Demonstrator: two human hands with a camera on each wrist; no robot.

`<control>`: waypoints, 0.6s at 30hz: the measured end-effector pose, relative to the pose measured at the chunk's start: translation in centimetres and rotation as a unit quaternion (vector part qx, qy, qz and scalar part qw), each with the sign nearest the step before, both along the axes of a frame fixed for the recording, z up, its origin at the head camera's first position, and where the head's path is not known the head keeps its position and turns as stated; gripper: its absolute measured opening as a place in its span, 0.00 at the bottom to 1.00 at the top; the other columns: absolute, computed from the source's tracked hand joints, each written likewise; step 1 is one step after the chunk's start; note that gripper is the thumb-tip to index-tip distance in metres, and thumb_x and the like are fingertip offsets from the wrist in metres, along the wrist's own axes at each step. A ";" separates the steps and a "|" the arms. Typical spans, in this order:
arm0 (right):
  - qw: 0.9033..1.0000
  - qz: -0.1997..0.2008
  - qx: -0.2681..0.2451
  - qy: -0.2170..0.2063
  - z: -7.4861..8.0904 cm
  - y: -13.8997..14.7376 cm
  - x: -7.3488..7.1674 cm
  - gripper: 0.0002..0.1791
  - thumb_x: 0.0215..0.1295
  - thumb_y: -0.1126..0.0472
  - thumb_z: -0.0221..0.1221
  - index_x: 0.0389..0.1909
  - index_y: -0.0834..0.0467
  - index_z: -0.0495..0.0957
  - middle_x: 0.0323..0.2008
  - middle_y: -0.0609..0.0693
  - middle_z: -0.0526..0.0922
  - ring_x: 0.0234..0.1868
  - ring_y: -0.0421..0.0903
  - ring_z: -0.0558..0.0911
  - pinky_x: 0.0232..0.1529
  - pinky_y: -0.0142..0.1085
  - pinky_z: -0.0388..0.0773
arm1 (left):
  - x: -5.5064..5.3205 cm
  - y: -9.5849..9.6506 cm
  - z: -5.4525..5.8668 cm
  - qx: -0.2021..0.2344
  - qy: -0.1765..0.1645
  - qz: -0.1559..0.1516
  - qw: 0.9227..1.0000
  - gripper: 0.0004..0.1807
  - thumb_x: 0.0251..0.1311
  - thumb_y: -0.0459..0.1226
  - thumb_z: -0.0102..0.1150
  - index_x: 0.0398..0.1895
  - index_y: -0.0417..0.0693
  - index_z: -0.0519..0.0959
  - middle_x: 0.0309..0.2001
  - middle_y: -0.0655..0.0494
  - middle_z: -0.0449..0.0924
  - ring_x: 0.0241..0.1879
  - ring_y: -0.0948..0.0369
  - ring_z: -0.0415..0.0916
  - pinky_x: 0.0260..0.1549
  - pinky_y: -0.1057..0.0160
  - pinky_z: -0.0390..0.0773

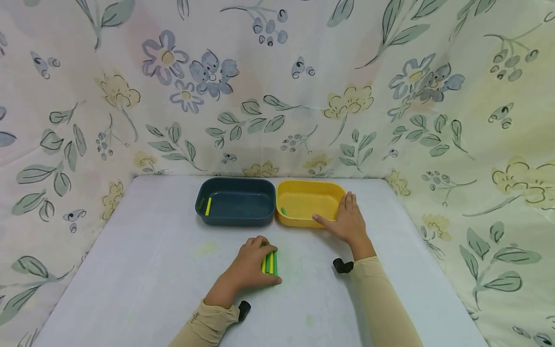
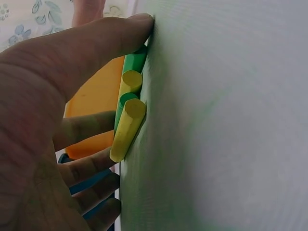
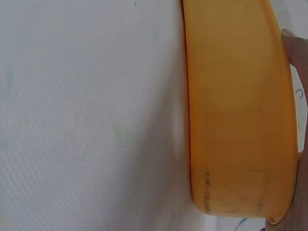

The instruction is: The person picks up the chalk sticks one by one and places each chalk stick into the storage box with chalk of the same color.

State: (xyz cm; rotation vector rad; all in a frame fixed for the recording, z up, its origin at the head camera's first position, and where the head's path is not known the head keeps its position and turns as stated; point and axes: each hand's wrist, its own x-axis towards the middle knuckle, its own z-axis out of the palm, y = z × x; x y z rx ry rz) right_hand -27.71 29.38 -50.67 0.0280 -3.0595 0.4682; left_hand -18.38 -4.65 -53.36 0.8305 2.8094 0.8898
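Observation:
Several green and yellow chalk sticks [image 1: 271, 263] lie side by side on the white table. My left hand [image 1: 249, 265] spans the row, thumb by the near ends and fingers by the far ends. In the left wrist view the thumb [image 2: 96, 41] is stretched out beside a green chalk stick [image 2: 134, 61], and a yellow chalk stick [image 2: 127, 130] shows at the row's other side. My right hand [image 1: 349, 221] rests at the right corner of a yellow tray [image 1: 299, 223], with straight fingers along its side and the thumb at the near rim. A green chalk stick [image 1: 284, 211] lies in this tray.
A dark blue tray [image 1: 236, 222] stands against the yellow one's left side, with a yellow chalk stick [image 1: 208, 206] inside. Behind the white table [image 1: 143, 270] hangs a flowered cloth [image 1: 260, 77], which also flanks both sides. Faint green and yellow smudges mark the tabletop.

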 end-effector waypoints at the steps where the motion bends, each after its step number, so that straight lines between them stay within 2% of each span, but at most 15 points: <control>1: 1.000 -0.001 -0.002 0.000 0.0 0.0 0.0 0.80 0.58 0.10 0.48 0.83 0.74 0.36 0.85 0.71 0.34 0.87 0.66 0.36 0.86 0.59 0.41 | 0.0 0.0 0.0 0.000 0.000 -0.001 1.000 0.42 0.49 0.61 0.80 0.67 0.54 0.82 0.62 0.53 0.73 0.64 0.48 0.67 0.60 0.44 0.72; 11: 1.000 -0.001 0.002 0.003 -0.2 -0.1 0.1 0.80 0.58 0.11 0.48 0.83 0.74 0.34 0.84 0.72 0.33 0.87 0.67 0.37 0.86 0.59 0.41 | 0.1 -0.3 0.4 0.004 -0.006 -0.002 1.000 0.42 0.50 0.60 0.80 0.67 0.53 0.81 0.62 0.53 0.75 0.64 0.48 0.69 0.61 0.44 0.73; 18: 1.000 -0.003 -0.005 -0.002 0.2 -0.2 0.2 0.80 0.58 0.11 0.49 0.83 0.74 0.35 0.85 0.71 0.33 0.87 0.66 0.35 0.86 0.59 0.41 | 0.1 -0.4 0.7 0.008 -0.010 -0.008 1.000 0.43 0.51 0.60 0.80 0.68 0.52 0.81 0.62 0.53 0.75 0.64 0.48 0.69 0.61 0.44 0.73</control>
